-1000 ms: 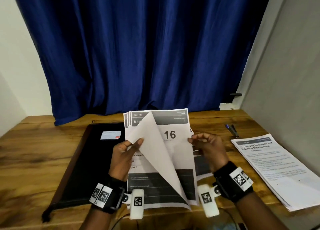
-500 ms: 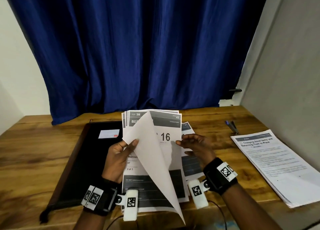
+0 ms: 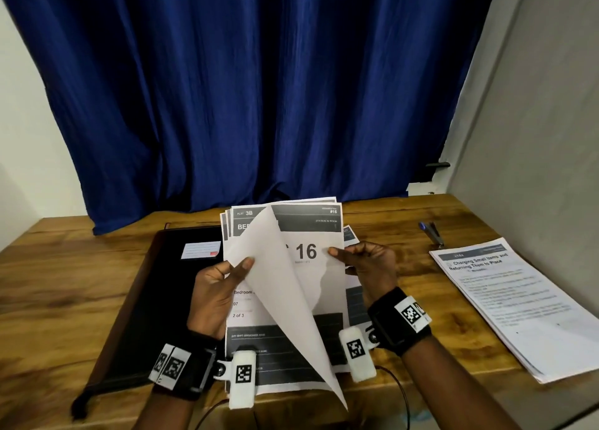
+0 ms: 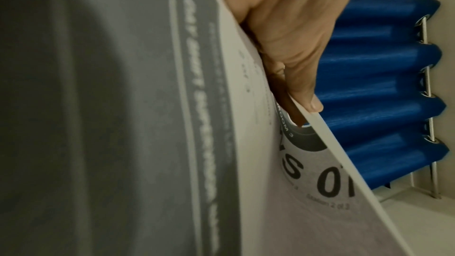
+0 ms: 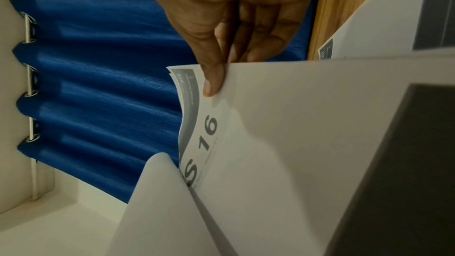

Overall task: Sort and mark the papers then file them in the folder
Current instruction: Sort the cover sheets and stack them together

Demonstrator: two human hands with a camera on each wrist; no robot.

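I hold a sheaf of printed papers point(image 3: 308, 235) upright over the wooden table. My left hand point(image 3: 223, 283) pinches the top sheet point(image 3: 285, 293) and folds it over leftward, blank back showing. The page beneath reads "16" point(image 3: 306, 251). My right hand point(image 3: 363, 261) pinches the right edge of the stack, thumb on the front point(image 5: 213, 83). In the left wrist view my left hand's thumb point(image 4: 307, 100) presses the folded sheet's edge. A black folder point(image 3: 155, 300) lies open on the table at the left, under the papers.
A second stack of printed sheets point(image 3: 518, 309) lies at the right table edge. A blue pen point(image 3: 431, 232) rests behind it. A small white label point(image 3: 201, 250) sits on the folder. A blue curtain point(image 3: 259, 89) hangs behind the table and a grey wall point(image 3: 534, 137) stands right.
The top sheet has been folded further down and left, its free corner now hanging below the stack. Both hands keep their hold and have shifted only slightly.
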